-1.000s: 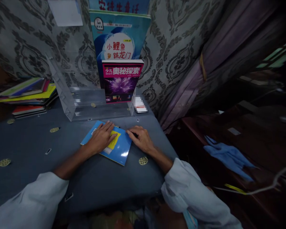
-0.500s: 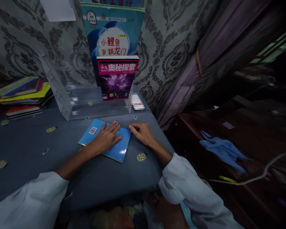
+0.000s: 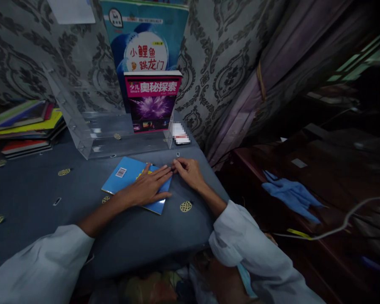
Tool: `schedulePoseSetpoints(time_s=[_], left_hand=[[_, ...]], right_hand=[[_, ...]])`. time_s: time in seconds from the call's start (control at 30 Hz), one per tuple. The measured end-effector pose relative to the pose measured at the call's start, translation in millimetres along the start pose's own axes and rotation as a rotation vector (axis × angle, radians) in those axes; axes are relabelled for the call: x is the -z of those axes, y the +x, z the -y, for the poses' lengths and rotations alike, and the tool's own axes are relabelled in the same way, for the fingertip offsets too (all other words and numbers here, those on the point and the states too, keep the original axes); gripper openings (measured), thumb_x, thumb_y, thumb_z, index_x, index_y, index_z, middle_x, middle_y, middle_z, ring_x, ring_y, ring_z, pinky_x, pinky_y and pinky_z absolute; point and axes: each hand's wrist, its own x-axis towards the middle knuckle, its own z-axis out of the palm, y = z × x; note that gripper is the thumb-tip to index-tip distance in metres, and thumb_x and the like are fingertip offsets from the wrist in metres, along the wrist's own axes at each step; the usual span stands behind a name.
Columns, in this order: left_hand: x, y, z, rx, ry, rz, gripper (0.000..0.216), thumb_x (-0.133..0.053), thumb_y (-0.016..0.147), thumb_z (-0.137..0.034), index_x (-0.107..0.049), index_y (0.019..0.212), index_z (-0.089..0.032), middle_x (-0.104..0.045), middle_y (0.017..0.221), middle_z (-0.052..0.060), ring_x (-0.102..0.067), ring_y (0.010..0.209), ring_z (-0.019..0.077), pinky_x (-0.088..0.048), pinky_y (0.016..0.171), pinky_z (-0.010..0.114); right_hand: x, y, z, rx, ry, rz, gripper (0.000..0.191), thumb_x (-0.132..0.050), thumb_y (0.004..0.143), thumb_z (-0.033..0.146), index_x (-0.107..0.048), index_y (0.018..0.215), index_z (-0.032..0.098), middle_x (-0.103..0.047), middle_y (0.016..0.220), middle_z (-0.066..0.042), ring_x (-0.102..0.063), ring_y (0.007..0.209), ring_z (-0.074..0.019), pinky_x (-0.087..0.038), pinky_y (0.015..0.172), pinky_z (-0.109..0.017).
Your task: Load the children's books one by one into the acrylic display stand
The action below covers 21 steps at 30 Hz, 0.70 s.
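Observation:
A thin blue book [image 3: 114, 181] lies flat on the table, with a white barcode and a yellow patch on the cover facing up. My left hand [image 3: 148, 185] rests flat across its right half, fingers stretched toward the upper right corner and thumb apart. At that same corner, my right hand [image 3: 190, 172] is closed, thumb and forefinger pinching the book's edge. The fingertips of both hands nearly meet there, and part of the corner is hidden.
Behind the book stands a clear acrylic rack [image 3: 91, 143] holding a purple-and-pink book [image 3: 150, 107] and a taller teal book [image 3: 174, 31]. Several books [image 3: 28, 126] are stacked at left. A blue cloth [image 3: 291, 194] lies on the dark red surface at right, near a white cable [image 3: 351, 217].
My left hand has slid rightward over the blue book, bringing its fingertips to the right hand. The right hand stays at the corner. The view has shifted slightly.

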Motion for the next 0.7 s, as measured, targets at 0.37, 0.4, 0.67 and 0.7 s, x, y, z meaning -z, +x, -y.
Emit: schedulePoseSetpoints(time_s=[0.37,0.4,0.67,0.7], left_hand=[[15,1,4,-0.163,-0.027,0.198,0.116,-0.055,0.077,-0.084,-0.014,0.161,-0.015,-0.014,0.167,0.022,-0.012,0.156,0.0352,0.001,0.123,0.057],[18,2,3,-0.163,-0.021,0.218,0.117,-0.056,0.077,-0.084,-0.015,0.161,-0.014,-0.014,0.167,0.022,-0.012,0.156,0.0357,0.001,0.123,0.058],[21,3,-16,-0.067,0.053,0.276,0.114,-0.06,0.078,-0.076,-0.021,0.158,-0.005,-0.014,0.165,0.027,-0.01,0.156,0.0391,-0.004,0.121,0.064],[19,5,-17,-0.037,0.074,0.26,0.111,-0.06,0.08,-0.074,-0.023,0.158,-0.004,-0.015,0.165,0.027,-0.009,0.156,0.0393,-0.007,0.121,0.065]], right_hand=[[-2,-1,-3,-0.015,-0.003,-0.041,0.043,-0.048,0.098,0.048,-0.071,0.078,0.019,-0.076,0.074,-0.006,-0.072,0.064,-0.0202,-0.052,0.061,-0.029],[-2,-1,-4,-0.013,-0.006,-0.04,0.043,-0.047,0.099,0.048,-0.072,0.078,0.019,-0.076,0.074,-0.006,-0.072,0.064,-0.0202,-0.052,0.062,-0.029],[-4,-1,-6,-0.015,0.01,-0.035,0.044,-0.046,0.099,0.048,-0.07,0.076,0.02,-0.077,0.074,-0.006,-0.072,0.066,-0.0199,-0.052,0.062,-0.029],[-4,-1,-6,-0.016,0.015,-0.035,0.043,-0.046,0.099,0.047,-0.07,0.076,0.02,-0.077,0.075,-0.006,-0.072,0.066,-0.0201,-0.052,0.062,-0.029]])
